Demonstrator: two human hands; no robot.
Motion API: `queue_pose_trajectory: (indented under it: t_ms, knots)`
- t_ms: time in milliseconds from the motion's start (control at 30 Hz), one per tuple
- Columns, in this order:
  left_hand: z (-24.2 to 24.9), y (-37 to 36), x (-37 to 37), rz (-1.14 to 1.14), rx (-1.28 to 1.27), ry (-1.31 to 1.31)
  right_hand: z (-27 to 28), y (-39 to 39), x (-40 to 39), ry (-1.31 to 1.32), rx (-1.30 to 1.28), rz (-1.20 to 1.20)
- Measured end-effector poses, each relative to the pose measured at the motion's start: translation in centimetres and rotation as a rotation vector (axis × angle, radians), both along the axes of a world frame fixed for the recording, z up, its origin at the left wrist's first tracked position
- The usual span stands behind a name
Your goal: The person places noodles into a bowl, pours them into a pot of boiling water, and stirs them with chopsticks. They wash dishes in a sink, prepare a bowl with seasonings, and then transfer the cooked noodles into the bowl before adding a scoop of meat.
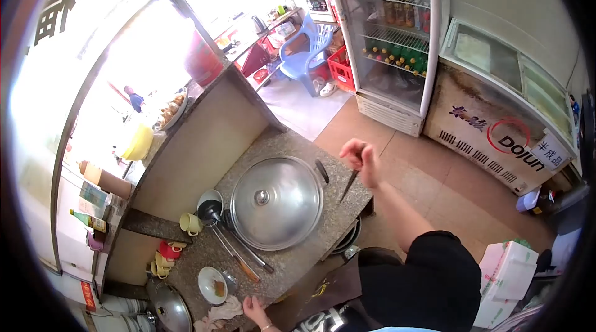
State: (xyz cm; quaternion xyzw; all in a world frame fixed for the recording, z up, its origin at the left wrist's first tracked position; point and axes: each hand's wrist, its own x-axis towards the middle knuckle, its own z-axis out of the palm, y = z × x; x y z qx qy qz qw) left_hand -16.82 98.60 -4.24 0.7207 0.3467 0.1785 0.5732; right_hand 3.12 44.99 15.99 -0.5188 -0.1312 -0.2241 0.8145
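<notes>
My right hand (363,163) is raised over the right edge of the stone counter (282,144), closed around a thin dark pointed tool (349,186) that slants downward. Left of it sits a large wide pan with a domed metal lid (276,203), its knob on top and a dark handle at the side. My left hand (254,312) rests low at the counter's front edge, fingers stretched beside a crumpled cloth (227,308). Above the cloth stands a white bowl (213,285) with some brown food in it. A black ladle (210,210) lies over another bowl, its long handle toward me.
Yellow cups (191,224) and a second lidded pot (171,308) are at the left. Behind the counter stand a blue plastic chair (305,53), a red crate (341,68), a glass-door drinks fridge (391,40) and a chest freezer (490,127). White foam boxes (506,279) are at right.
</notes>
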Motion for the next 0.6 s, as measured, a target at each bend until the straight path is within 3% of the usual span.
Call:
queue_pose_trajectory:
  t_ms: [100, 267, 600]
  knots:
    - [3.9, -3.8, -6.9, 0.086, -0.128, 0.108, 0.9, 1.7, 0.6, 0.087, -0.004, 0.016]
    - [-3.8, -6.8, -17.6, 0.087, -0.331, 0.195, 1.8, 3.1, 0.9, 0.166, -0.075, 0.041]
    - [-9.2, -19.3, -23.8, 0.152, -0.503, 0.455, 4.1, 1.8, -0.5, 0.024, -0.335, 0.212]
